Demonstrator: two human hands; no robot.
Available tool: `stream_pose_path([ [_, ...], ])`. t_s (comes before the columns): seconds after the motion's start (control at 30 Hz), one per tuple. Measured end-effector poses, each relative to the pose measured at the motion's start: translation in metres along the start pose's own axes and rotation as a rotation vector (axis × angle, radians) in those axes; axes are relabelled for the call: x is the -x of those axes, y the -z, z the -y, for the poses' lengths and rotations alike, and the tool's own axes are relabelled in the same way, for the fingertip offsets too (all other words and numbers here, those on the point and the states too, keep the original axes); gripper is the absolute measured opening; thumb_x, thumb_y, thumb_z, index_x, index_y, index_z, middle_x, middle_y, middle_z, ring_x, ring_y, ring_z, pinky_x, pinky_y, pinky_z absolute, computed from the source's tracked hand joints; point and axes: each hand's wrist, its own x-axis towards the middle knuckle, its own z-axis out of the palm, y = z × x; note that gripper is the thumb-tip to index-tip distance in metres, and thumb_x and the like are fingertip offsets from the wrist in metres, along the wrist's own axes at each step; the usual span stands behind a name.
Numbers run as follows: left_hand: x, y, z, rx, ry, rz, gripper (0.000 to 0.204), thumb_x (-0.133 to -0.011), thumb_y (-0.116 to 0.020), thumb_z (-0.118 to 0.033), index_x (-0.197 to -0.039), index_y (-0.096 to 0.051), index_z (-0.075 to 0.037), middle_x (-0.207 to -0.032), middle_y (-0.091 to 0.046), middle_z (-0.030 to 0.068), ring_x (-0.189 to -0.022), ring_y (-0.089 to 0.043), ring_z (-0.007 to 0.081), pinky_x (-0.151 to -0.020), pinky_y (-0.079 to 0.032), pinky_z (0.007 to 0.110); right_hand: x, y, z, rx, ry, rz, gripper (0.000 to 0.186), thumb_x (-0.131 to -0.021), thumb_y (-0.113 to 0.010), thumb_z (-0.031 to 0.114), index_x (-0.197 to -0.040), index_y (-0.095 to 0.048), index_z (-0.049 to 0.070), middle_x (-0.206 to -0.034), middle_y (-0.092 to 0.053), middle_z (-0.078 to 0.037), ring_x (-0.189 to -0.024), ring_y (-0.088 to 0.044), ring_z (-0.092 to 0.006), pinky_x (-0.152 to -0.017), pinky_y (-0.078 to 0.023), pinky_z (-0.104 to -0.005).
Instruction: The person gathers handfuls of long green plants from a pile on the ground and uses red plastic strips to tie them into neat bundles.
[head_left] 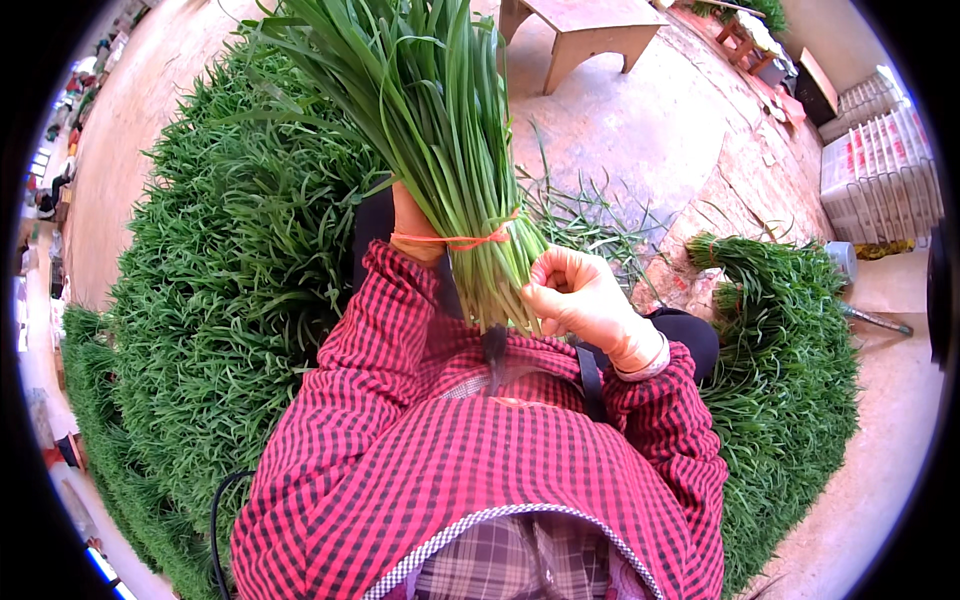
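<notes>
My left hand [412, 215] is wrapped behind an upright bunch of long green leafy stems [430, 120], its fingers mostly hidden. An orange band [465, 240] circles the lower part of the bunch and reaches across to my left hand. At the lower right of the bunch, my right hand [575, 300] is closed in a pinch on the pale stem ends.
A large mass of cut greens [220, 280] lies at my left, with another pile [780, 380] and tied bundles [715, 255] at my right. A low wooden stool [580, 30] stands ahead. Stacked white crates [875, 170] are at the right, and loose leaves [600, 215] litter the floor.
</notes>
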Motion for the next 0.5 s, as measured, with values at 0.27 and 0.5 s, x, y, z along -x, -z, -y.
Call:
stream_pose_path([
  [0.27,-0.003,0.002,-0.021,0.081,-0.029,0.074,0.054,-0.095,-0.051,-0.054,-0.125,-0.061,-0.01,-0.119,-0.066,0.0096,-0.103,-0.065,0.0288,-0.09,-0.055,0.044,0.003,0.008,0.001,0.648,0.272,-0.1,0.016,-0.077,-0.069,0.016,-0.081,-0.063,0.002,-0.068,-0.065,-0.013,-0.062,-0.067,-0.0248,-0.061,-0.053,-0.0355],
  [0.5,0.006,0.003,-0.062,-0.152,-0.249,0.061,0.058,-0.097,-0.047,-0.054,-0.133,-0.053,-0.009,-0.122,-0.063,0.0101,-0.105,-0.064,0.0283,-0.089,-0.056,0.046,0.066,0.061,-0.009,0.811,0.1,0.082,0.015,-0.079,-0.069,0.015,-0.083,-0.061,0.003,-0.069,-0.066,-0.012,-0.063,-0.068,-0.023,-0.061,-0.052,-0.0337],
])
